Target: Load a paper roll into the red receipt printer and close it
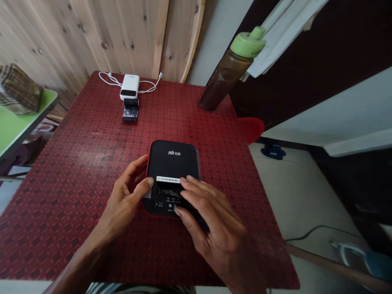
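Observation:
A black, round-cornered device (173, 163) with a red lower edge lies on the red patterned table; it looks like a small printer. Its top carries a white logo, a white warning strip (168, 179), a dark slot and small buttons. My left hand (125, 194) grips its left side, thumb on the top edge and fingers along the side. Across the right part of the slot and buttons rests my right hand (211, 220), fingers stretched out and thumb near a button. That hand hides the device's lower right corner.
Toward the back of the table (101, 134) are a white power bank (130, 85) with a white cable and a crumpled black strip (130, 110). A brown bottle (226, 77) with a green lid stands at the back right. Beyond the right edge is a red stool (252, 128).

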A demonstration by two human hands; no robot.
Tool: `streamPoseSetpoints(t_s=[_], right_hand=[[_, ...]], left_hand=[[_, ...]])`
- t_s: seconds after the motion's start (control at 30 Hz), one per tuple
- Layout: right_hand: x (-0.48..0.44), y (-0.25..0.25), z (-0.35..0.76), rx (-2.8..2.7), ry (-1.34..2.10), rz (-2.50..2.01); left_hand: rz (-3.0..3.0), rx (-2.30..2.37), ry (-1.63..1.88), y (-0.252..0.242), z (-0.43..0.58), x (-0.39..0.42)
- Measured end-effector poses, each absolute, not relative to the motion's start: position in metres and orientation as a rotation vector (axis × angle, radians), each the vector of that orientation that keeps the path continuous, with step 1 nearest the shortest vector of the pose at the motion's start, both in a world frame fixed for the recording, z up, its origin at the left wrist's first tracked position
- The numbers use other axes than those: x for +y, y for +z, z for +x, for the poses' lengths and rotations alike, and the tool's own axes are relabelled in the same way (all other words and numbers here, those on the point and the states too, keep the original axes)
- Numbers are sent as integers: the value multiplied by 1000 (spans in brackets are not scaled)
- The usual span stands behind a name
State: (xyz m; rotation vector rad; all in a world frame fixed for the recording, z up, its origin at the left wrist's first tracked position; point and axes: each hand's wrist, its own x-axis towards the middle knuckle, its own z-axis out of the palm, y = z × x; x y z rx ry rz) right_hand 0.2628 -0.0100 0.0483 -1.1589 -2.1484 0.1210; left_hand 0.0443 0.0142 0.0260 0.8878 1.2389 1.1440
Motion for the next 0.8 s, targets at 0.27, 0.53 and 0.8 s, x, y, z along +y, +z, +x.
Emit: streamPoseSetpoints(t_s=[0.27, 0.53, 0.8], right_hand=[[-45, 23, 294, -1845, 7, -1386], [-50, 9, 293, -1804, 67, -1373], [-38, 8, 284, -1741, 77, -1356]], left_hand=[[901, 1187, 1148, 21, 31, 0], [924, 1194, 1171, 21, 37, 1], [820, 1169, 1219, 25, 47, 0]])
